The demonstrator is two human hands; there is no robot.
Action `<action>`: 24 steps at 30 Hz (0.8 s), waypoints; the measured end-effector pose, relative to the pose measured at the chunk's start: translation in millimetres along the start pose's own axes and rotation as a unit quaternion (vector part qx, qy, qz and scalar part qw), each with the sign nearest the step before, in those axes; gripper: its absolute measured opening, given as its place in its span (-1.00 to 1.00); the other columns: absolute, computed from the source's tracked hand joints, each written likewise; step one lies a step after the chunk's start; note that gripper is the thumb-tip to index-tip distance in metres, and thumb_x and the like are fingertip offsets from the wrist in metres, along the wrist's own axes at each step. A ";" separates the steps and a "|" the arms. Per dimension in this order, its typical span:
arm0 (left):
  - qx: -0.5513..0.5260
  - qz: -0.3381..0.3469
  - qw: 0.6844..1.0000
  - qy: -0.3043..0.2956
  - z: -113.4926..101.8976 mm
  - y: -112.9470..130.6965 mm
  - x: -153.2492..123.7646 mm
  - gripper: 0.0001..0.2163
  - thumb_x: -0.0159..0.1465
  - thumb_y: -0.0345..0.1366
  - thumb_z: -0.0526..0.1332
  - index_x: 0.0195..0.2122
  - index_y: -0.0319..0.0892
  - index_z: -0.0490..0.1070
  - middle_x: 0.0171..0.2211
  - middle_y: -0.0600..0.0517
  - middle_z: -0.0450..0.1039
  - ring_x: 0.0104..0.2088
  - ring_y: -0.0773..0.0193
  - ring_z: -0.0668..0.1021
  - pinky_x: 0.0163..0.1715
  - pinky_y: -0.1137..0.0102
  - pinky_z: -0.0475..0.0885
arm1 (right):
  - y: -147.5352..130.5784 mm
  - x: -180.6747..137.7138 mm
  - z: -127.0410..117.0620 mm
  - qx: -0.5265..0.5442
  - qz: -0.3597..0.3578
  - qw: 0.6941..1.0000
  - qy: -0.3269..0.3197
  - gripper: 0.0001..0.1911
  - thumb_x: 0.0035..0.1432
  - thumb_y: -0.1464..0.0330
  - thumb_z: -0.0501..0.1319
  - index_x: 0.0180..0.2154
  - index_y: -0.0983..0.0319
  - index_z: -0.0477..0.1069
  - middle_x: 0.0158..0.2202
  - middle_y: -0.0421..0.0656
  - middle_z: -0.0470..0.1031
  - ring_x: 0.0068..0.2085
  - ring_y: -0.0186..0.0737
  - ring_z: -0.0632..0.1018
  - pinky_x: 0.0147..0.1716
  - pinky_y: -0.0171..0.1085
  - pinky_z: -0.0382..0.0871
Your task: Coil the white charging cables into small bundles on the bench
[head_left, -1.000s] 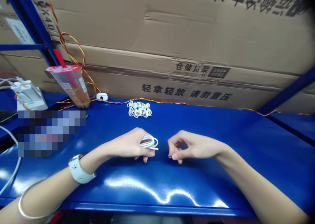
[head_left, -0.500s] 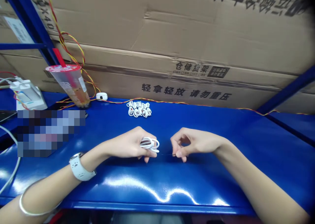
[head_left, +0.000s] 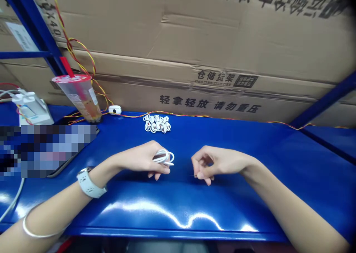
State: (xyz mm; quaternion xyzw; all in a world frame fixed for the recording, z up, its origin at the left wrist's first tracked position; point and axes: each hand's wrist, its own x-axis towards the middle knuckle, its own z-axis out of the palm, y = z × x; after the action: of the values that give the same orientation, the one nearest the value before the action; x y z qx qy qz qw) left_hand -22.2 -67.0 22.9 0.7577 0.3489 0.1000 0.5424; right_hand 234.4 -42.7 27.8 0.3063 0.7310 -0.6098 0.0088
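My left hand (head_left: 147, 158) is closed around a coiled white cable (head_left: 162, 157), whose loops stick out past the thumb and fingers. Across a gap to the right, my right hand (head_left: 207, 164) is bent in a pinch. A thin dark strand (head_left: 192, 175) shows faintly at its fingertips, too fine to identify. Both hands hover low over the blue shelf surface (head_left: 167, 219). Behind them lies a row of several bundled white cables (head_left: 156, 124), with dark bands and metallic ends.
A drink cup (head_left: 80, 97) with a red straw stands at the back left beside a white earbud case (head_left: 115, 109). Red and yellow twisted wires (head_left: 133, 116) run along the back by cardboard boxes (head_left: 178, 60). Further left are a white power strip (head_left: 33, 108) and a blurred-out flat device (head_left: 63, 149).
My left hand has moved left with the coiled cable, widening the gap between the hands. My right hand stays nearly in place, still pinching.
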 end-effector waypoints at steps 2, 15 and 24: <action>-0.013 -0.015 1.000 0.011 -4.0 -4.4 0.4 -0.78 0.15 -0.22 0.24 -0.53 -0.21 0.29 -0.61 0.06 0.42 -0.64 0.41 0.39 -0.61 0.52 0.27 | -1.1 -0.4 0.5 -0.002 0.005 1.000 -0.006 -0.78 0.00 0.30 0.31 -0.40 0.35 0.43 -0.58 -0.20 0.44 -0.51 -0.35 0.50 -0.49 -0.39 0.34; -0.450 -0.033 0.872 0.189 -0.9 -17.8 20.6 -0.77 0.17 -0.16 0.27 -0.32 -0.23 0.35 -0.51 0.08 0.34 -0.57 0.43 0.42 -0.55 0.50 0.35 | -6.2 8.2 24.9 -0.188 0.056 0.980 0.027 -0.80 0.00 0.28 0.29 -0.46 0.29 0.39 -0.68 -0.29 0.36 -0.59 -0.41 0.40 -0.55 -0.44 0.22; -0.521 -0.046 0.828 0.201 7.5 -16.4 24.9 -0.68 0.30 -0.10 0.06 -0.27 -0.29 0.40 -0.38 -0.08 0.44 -0.40 0.22 0.53 -0.26 0.18 0.49 | -5.9 15.1 31.7 -0.159 -0.030 0.977 0.138 -0.80 0.04 0.25 0.27 -0.39 0.26 0.42 -0.59 -0.28 0.38 -0.54 -0.42 0.38 -0.52 -0.42 0.20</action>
State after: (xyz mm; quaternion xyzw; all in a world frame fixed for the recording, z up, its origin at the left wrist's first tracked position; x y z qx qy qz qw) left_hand -6.8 -54.0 -0.3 0.3083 0.3809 0.3922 0.7785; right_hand 208.0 -64.9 19.2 0.3605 0.8217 -0.4371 -0.0616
